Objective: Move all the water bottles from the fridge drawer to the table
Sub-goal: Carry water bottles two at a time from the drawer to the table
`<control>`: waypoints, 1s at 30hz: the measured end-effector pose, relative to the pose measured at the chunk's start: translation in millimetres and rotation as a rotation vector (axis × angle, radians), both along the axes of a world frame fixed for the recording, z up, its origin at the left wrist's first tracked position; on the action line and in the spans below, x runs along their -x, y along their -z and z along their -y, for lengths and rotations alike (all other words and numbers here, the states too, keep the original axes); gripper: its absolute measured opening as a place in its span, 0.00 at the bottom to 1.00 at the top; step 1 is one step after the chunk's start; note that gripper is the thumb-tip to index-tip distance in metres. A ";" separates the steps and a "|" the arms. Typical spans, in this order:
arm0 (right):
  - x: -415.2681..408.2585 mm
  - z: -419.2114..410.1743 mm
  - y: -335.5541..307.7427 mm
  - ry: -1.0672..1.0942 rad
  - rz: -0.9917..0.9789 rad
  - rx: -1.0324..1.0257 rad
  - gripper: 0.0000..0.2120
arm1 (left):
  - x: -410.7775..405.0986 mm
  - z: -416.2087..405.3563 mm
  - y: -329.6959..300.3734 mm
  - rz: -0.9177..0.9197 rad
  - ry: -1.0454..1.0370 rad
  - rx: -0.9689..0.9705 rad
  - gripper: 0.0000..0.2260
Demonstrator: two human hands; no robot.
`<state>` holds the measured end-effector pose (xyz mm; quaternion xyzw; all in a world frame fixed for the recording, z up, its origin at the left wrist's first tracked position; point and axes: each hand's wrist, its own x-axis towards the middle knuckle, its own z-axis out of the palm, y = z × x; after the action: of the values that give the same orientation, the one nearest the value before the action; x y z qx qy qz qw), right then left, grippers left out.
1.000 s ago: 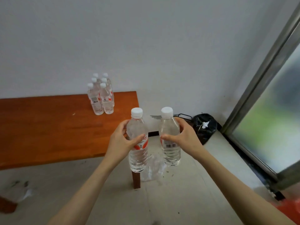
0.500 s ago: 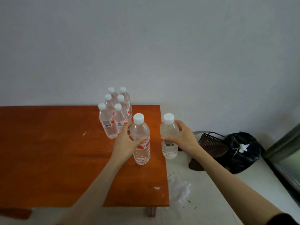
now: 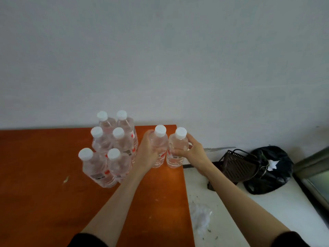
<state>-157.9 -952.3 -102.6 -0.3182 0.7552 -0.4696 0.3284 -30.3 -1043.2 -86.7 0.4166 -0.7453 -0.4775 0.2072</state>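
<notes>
At centre frame, over the far right corner of the orange-brown wooden counter [image 3: 44,202], two bare hands each hold one clear water bottle with a white cap. Left hand [image 3: 146,155]: grip clamped around the body of the left-held bottle [image 3: 159,139], fingers wrapped across its front; the bottle stands upright, its base at or just above the counter surface, contact cannot be confirmed. Right hand [image 3: 193,151]: grip clamped on the right-held bottle [image 3: 178,145], thumb across the label, base close to the counter's right edge. The two held bottles are side by side, touching or nearly so. Just left of them, a cluster of six water bottles [image 3: 110,152] stands upright on the counter in three rows of two, packed close against one another, red-and-white labels partly visible. Right of the counter, on the pale floor [image 3: 231,211], lie a dark slatted dustpan [image 3: 238,164], a black plastic bag [image 3: 272,166] just beside it, and a crumpled clear wrapper [image 3: 200,215] lower down.
</notes>
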 end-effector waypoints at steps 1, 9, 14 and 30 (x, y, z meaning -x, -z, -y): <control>7.4 11.7 3.0 0.003 0.008 -0.003 0.30 | 7.7 11.1 0.8 -0.003 0.005 -0.008 0.28; 38.5 69.3 17.1 0.007 0.027 -0.012 0.29 | 35.7 66.5 18.5 -0.007 0.015 -0.128 0.29; 43.3 80.5 21.2 -0.033 -0.013 -0.033 0.30 | 38.0 77.7 28.5 -0.044 -0.007 -0.172 0.28; 11.0 44.1 2.1 -0.084 0.065 -0.134 0.31 | 23.0 41.9 16.1 0.107 -0.106 -0.087 0.25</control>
<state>-168.8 -996.4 -104.7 -0.3115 0.7599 -0.4141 0.3926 -53.3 -1085.1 -102.8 0.4891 -0.7106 -0.4750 0.1737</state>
